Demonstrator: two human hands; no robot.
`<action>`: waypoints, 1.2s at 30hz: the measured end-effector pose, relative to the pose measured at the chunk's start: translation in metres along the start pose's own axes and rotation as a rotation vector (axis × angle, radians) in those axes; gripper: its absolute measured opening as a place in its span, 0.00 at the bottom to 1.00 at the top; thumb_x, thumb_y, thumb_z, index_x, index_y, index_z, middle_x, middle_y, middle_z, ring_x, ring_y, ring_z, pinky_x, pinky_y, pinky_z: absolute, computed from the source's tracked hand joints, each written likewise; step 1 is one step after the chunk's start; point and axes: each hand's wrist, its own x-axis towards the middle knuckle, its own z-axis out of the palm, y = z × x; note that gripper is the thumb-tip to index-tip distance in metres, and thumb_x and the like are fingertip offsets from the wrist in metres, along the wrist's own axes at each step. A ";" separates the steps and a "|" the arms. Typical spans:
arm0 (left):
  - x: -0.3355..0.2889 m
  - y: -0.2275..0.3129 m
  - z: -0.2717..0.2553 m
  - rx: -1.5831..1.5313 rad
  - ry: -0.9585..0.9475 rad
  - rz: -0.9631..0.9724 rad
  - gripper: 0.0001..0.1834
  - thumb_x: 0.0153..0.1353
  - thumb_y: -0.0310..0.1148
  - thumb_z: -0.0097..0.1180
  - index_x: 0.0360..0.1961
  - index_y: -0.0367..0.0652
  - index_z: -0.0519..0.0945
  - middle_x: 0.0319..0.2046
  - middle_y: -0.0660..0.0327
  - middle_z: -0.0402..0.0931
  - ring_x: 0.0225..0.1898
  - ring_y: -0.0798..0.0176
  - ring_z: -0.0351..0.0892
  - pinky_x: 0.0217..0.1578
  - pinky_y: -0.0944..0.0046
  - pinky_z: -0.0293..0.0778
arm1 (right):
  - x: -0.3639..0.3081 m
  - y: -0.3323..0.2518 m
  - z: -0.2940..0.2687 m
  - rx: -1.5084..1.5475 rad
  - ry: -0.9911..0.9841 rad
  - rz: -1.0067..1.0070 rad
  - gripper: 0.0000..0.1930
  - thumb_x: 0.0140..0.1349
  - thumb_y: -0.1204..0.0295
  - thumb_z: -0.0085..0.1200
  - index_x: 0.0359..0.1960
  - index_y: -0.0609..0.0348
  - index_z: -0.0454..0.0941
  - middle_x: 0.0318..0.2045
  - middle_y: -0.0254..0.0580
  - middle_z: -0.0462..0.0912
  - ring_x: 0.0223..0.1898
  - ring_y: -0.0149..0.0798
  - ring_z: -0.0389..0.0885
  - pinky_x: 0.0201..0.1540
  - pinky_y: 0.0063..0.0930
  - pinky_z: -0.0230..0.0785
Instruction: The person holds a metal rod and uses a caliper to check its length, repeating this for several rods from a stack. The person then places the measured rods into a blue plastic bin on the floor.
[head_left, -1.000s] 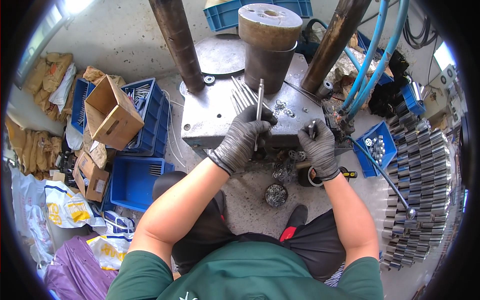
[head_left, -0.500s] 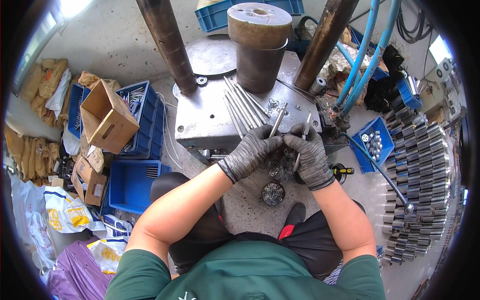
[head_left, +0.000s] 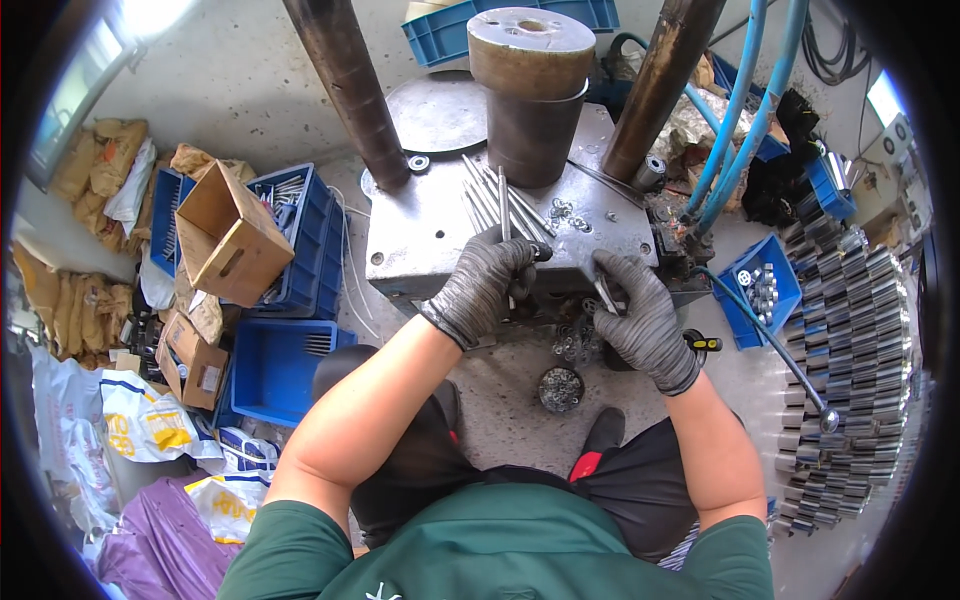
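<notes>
My left hand, in a grey knit glove, is closed around a slim metal rod. The rod stands nearly upright in this view, its upper end over the press table. My gloved right hand pinches a thin metal pin at the table's front edge; most of it is hidden by the fingers. Beyond my left hand, several similar steel rods lie on the table. Small metal rings are scattered to their right.
A thick steel cylinder stands on the table between two pillars. Below my hands is a round tub of small parts. Blue bins and a cardboard box are left; stacked metal cylinders stand right.
My hands have moved apart. The rod in my left hand has turned more upright, and the pin in my right hand now shows only a short length. The whole view has shifted slightly.
</notes>
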 end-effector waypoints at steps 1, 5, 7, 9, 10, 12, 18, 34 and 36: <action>0.000 -0.001 -0.001 -0.015 -0.009 0.006 0.13 0.61 0.31 0.67 0.41 0.38 0.76 0.23 0.63 0.77 0.20 0.71 0.75 0.19 0.74 0.69 | 0.001 -0.002 -0.003 -0.005 0.011 -0.020 0.30 0.46 0.78 0.61 0.57 0.64 0.79 0.41 0.50 0.83 0.42 0.49 0.83 0.46 0.38 0.76; 0.000 -0.004 0.000 -0.011 -0.010 0.003 0.13 0.61 0.32 0.66 0.41 0.39 0.75 0.23 0.63 0.76 0.20 0.71 0.74 0.19 0.73 0.69 | 0.005 -0.012 -0.010 -0.464 0.018 -0.250 0.31 0.42 0.77 0.65 0.55 0.56 0.83 0.42 0.56 0.83 0.42 0.59 0.81 0.46 0.51 0.74; 0.000 -0.006 0.001 0.003 0.014 0.020 0.09 0.63 0.29 0.64 0.36 0.40 0.75 0.20 0.65 0.74 0.16 0.71 0.70 0.16 0.71 0.66 | 0.005 -0.015 -0.011 -0.495 0.031 -0.276 0.30 0.42 0.77 0.66 0.54 0.55 0.84 0.41 0.55 0.83 0.42 0.58 0.81 0.46 0.50 0.74; -0.001 -0.007 0.002 0.023 0.007 0.029 0.09 0.63 0.30 0.63 0.36 0.40 0.75 0.20 0.65 0.74 0.17 0.71 0.70 0.17 0.71 0.66 | 0.006 -0.017 -0.011 -0.508 0.024 -0.278 0.30 0.42 0.77 0.66 0.54 0.54 0.85 0.41 0.55 0.83 0.42 0.58 0.81 0.46 0.50 0.74; -0.002 -0.007 0.003 0.035 -0.006 0.038 0.09 0.63 0.31 0.63 0.36 0.40 0.74 0.20 0.65 0.74 0.17 0.71 0.71 0.17 0.71 0.66 | 0.006 -0.017 -0.011 -0.529 0.017 -0.271 0.29 0.42 0.77 0.66 0.53 0.54 0.85 0.41 0.54 0.83 0.42 0.58 0.81 0.46 0.50 0.74; -0.004 -0.008 0.003 0.039 -0.015 0.046 0.09 0.64 0.31 0.63 0.36 0.40 0.74 0.21 0.65 0.74 0.17 0.71 0.71 0.18 0.71 0.66 | 0.006 -0.018 -0.011 -0.530 0.008 -0.285 0.30 0.41 0.77 0.66 0.53 0.54 0.85 0.41 0.53 0.83 0.42 0.58 0.81 0.46 0.50 0.74; -0.005 -0.007 0.001 0.095 -0.053 0.042 0.10 0.63 0.33 0.63 0.36 0.41 0.75 0.21 0.66 0.73 0.18 0.72 0.70 0.19 0.71 0.66 | 0.006 -0.016 -0.015 -0.565 -0.002 -0.345 0.29 0.41 0.77 0.68 0.52 0.54 0.85 0.40 0.52 0.83 0.42 0.57 0.81 0.46 0.49 0.74; -0.004 -0.009 -0.003 0.141 -0.062 0.090 0.11 0.63 0.35 0.63 0.36 0.41 0.75 0.19 0.65 0.72 0.18 0.70 0.70 0.20 0.68 0.65 | 0.007 -0.020 -0.015 -0.550 0.028 -0.328 0.27 0.43 0.78 0.64 0.51 0.54 0.86 0.39 0.52 0.84 0.41 0.56 0.81 0.47 0.50 0.73; -0.004 -0.008 -0.003 0.151 -0.066 0.084 0.11 0.63 0.35 0.63 0.36 0.41 0.76 0.19 0.65 0.72 0.18 0.70 0.70 0.20 0.68 0.65 | 0.008 -0.020 -0.015 -0.562 0.021 -0.333 0.27 0.43 0.78 0.64 0.51 0.54 0.86 0.39 0.51 0.84 0.41 0.56 0.81 0.46 0.50 0.73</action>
